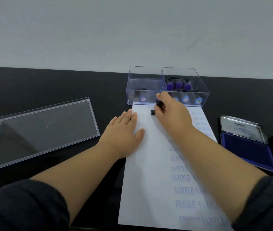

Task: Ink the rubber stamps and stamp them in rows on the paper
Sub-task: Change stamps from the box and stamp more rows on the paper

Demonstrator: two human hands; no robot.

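Observation:
A white sheet of paper (150, 172) lies on the black table, printed with blue rows reading SAMPLE, FRAGILE and AIR MAIL. My right hand (172, 114) grips a black rubber stamp (155, 108) with a blue top, its base pressed on the paper near the far edge. My left hand (124, 129) lies flat, fingers spread, on the paper's left edge. An open blue ink pad (247, 152) sits to the right of the sheet. Behind the paper stands a clear divided box (167, 75) holding more stamps with purple (179, 85) and blue (185, 99) tops.
The box's clear plastic lid (40, 130) lies on the table to the left. The ink pad's metal lid (242, 129) is folded back and upright. A pale wall rises directly behind the table's far edge.

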